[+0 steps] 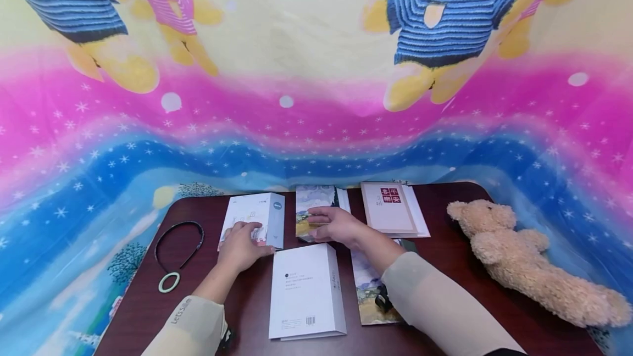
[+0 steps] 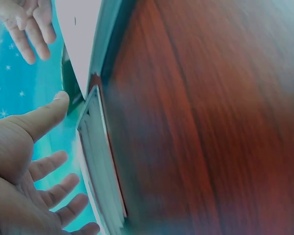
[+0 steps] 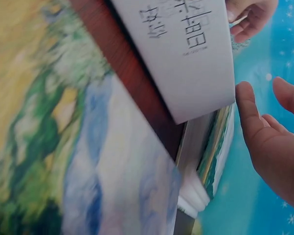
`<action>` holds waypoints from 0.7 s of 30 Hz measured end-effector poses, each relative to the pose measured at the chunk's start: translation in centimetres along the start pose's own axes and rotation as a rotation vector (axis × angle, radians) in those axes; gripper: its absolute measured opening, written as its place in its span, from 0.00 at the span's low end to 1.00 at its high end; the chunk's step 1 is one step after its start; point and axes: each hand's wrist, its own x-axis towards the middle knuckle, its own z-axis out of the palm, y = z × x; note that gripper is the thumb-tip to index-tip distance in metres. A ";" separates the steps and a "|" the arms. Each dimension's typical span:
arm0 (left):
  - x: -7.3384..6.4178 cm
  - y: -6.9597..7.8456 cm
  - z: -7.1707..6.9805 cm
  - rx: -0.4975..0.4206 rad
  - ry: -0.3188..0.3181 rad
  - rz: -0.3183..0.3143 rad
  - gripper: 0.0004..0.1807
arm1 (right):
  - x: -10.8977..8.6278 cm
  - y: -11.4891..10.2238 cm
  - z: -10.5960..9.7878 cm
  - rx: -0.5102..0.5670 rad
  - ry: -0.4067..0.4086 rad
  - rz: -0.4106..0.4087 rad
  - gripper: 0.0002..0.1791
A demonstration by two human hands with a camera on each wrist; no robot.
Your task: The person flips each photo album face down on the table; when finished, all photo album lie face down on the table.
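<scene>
My left hand (image 1: 239,249) is over the lower part of a white box (image 1: 257,207) with a small drawing, at the back left. In the left wrist view that hand (image 2: 19,171) has its fingers spread and relaxed. My right hand (image 1: 338,227) reaches over a book with a painted landscape cover (image 1: 315,196), at the back middle. The right wrist view shows this hand (image 3: 274,142) with loosely extended fingers, grasping nothing. Between my forearms lies a second white box (image 1: 306,301), printed with small text and a barcode.
Under my right forearm is another landscape-covered item (image 1: 368,306), partly hidden by the sleeve. Behind it lies a pale book with red characters (image 1: 378,216). A teddy bear (image 1: 524,260) occupies the right side; a dark headband with a green ring (image 1: 170,283) lies left. A printed curtain surrounds the table.
</scene>
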 end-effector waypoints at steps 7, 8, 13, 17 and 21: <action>0.0 1.4 0.0 -0.099 -0.017 0.032 0.41 | -0.5 0.8 -1.3 -0.019 0.035 -0.007 0.36; 0.0 1.6 0.1 -0.117 -0.021 0.035 0.41 | -0.5 0.9 -1.5 -0.017 0.039 -0.009 0.36; 0.2 2.4 0.3 -0.205 -0.031 0.062 0.38 | -0.7 1.4 -2.3 -0.025 0.078 -0.022 0.36; 0.3 3.0 0.7 -0.263 -0.033 0.067 0.36 | -0.8 1.6 -2.8 -0.034 0.103 -0.032 0.37; 0.5 3.5 1.1 -0.302 -0.043 0.045 0.35 | -1.1 1.9 -3.3 -0.041 0.119 -0.039 0.38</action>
